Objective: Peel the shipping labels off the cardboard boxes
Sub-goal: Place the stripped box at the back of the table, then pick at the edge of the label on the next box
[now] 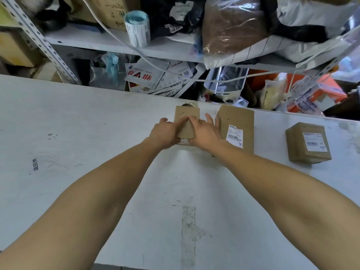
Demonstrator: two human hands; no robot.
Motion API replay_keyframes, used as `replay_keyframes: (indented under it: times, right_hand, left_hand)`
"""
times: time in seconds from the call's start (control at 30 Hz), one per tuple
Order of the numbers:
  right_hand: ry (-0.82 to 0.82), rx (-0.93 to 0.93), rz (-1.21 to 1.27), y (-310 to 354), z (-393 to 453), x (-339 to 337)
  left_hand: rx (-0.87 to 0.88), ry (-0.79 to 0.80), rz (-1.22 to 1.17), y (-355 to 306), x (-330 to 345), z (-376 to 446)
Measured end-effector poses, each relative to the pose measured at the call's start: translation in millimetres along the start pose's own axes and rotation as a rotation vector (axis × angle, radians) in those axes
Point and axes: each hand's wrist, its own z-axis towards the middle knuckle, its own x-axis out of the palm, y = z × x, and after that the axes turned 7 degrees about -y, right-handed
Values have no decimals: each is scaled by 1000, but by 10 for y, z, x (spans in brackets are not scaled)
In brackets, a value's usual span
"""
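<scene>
A small brown cardboard box lies at the far middle of the white table. My left hand grips its left side, fingers laid over the top. My right hand holds its right side, index finger meeting the left fingers on top. A scrap of white label shows at the box's near edge between my hands. Just right stands a second box with a partly torn white barcode label. Farther right sits a third box with an intact white label.
Behind the table's far edge a metal shelf carries a roll of labels, bags and a white cable. Below it lie mailers, a white basket and orange packages. Grey tape marks the near table.
</scene>
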Motion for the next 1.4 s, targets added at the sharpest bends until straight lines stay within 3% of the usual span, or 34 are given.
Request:
replay_keyframes:
  times: [0.17, 0.4, 0.63, 0.97, 1.4]
  right_hand:
    - [-76, 4, 28, -125, -184, -194]
    - [-194, 212, 10, -820, -696, -496]
    - [35, 428, 255, -1203, -1095, -357]
    - [-53, 331, 371, -1243, -1403, -298]
    - [-145, 328, 535, -1964, -3239, -96]
  left_hand:
    - [26, -123, 149, -214, -58, -82]
    - [151, -155, 198, -940, -159, -37]
    - [204, -69, 257, -1407, 132, -40]
    - [133, -80, 135, -1602, 296, -278]
    - [90, -237, 19, -2844, 1101, -1654]
